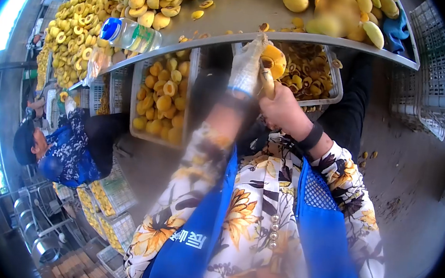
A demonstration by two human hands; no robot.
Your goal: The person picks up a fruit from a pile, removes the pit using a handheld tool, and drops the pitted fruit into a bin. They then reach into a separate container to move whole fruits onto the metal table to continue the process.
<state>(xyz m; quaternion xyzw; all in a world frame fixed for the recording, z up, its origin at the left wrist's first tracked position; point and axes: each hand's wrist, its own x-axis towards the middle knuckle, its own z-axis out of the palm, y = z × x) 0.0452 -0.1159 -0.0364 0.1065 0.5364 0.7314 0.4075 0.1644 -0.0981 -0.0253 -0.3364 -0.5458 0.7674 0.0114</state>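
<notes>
One yellow peach by metal table edge, gripped in your gloved left hand. Your bare right hand wraps wooden tool handle. White writing on your blue vest, green label on plastic bottle: too blurry to read.

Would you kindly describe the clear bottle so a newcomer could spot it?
Find the metal-edged worktable across the top of the view. Toward its left, by the near edge, beside heaped yellow fruit, is the clear bottle. Its blue cap sets it apart from the fruit.
</notes>
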